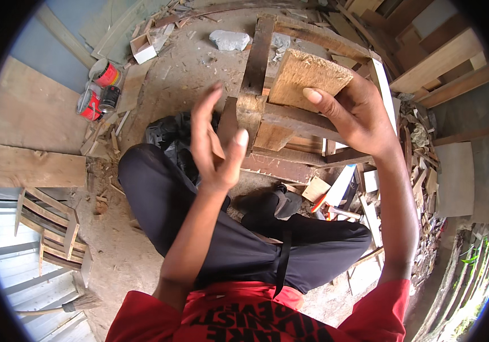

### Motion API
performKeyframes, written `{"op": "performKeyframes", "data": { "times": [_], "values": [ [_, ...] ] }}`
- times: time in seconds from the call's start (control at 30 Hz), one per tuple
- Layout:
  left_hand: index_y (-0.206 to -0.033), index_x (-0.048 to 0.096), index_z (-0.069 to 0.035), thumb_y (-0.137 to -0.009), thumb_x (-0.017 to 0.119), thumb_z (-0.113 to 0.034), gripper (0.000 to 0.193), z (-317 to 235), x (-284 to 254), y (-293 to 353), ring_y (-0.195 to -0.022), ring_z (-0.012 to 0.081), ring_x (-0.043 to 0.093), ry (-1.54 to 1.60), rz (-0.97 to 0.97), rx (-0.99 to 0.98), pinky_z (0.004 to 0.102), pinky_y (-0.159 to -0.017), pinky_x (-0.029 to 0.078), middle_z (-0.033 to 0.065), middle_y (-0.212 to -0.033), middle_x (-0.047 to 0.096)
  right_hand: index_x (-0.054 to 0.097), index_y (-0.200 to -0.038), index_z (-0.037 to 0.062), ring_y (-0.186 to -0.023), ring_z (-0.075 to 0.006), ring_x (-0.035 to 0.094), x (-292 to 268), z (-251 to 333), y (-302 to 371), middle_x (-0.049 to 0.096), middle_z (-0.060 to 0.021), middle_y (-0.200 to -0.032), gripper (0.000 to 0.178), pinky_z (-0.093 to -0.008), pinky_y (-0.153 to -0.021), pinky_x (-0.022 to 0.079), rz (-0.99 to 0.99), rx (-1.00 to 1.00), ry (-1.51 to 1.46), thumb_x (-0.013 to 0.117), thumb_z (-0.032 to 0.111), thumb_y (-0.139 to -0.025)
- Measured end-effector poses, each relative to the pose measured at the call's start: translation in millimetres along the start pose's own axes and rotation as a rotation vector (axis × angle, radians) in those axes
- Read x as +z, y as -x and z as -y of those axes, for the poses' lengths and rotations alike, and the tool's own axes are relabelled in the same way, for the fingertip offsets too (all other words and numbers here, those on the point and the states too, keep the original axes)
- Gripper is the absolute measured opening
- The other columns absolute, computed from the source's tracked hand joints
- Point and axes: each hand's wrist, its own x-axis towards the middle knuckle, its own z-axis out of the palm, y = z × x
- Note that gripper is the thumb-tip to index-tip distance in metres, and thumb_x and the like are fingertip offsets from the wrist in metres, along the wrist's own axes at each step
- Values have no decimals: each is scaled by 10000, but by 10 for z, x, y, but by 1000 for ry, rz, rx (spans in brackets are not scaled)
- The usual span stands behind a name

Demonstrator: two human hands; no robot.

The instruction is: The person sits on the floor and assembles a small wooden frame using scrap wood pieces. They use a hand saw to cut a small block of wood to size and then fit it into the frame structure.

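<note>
My right hand (358,111) grips a flat piece of rough wooden board (307,80), its thumb on the near face and its fingers hidden behind. That board is held over a dark brown wooden frame (298,118), made of several joined bars, standing in front of my crossed legs. Left of the frame's near corner, my left hand (216,139) is raised with its fingers and thumb apart. Nothing is in it. A second wood piece (273,137) shows inside the frame, below the bar.
A saw (338,185) and a hammer (344,212) lie among wood offcuts beside my right knee. Paint cans (90,102) stand at the left wall. A grey stone (229,40) lies beyond the frame. Planks (444,62) are stacked at far right; a broom (79,303) is at lower left.
</note>
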Motion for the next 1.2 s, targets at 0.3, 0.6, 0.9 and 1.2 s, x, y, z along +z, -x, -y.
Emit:
{"op": "performKeyframes", "data": {
  "times": [0.3,0.6,0.9,1.2],
  "values": [
    [-960,668,6,-930,663,-265,273,-163,164,-827,-960,347,647,-370,483,202,411,-867,494,173,-875,688,653,-1124,-49,-843,-108,666,61,-107,-4,738,-119,-912,367,-313,-751,540,-48,-56,-156,716,258,-932],
    [-973,682,16,-960,622,-278,300,-163,151,-766,-1057,383,623,-333,489,65,441,-939,463,193,-922,700,706,-1062,-6,-600,-225,639,-5,-65,34,674,-167,-701,400,-351,-581,481,-37,-43,142,688,372,-932],
    [-1225,609,-10,-740,855,-367,650,-261,44,-932,-1270,356,535,-561,803,61,450,-1055,432,208,-1247,636,711,-1026,5,-621,-356,610,-52,-37,5,665,-203,-740,378,-389,-599,485,-53,-128,186,692,368,-920],
    [-1108,642,28,-719,875,-344,586,-201,12,-902,-1189,359,578,-520,772,148,427,-1002,451,195,-1136,679,618,-862,4,-516,-286,599,218,-54,608,619,-93,-641,289,-350,-482,461,-714,-539,314,782,242,-847]
  ]
}}
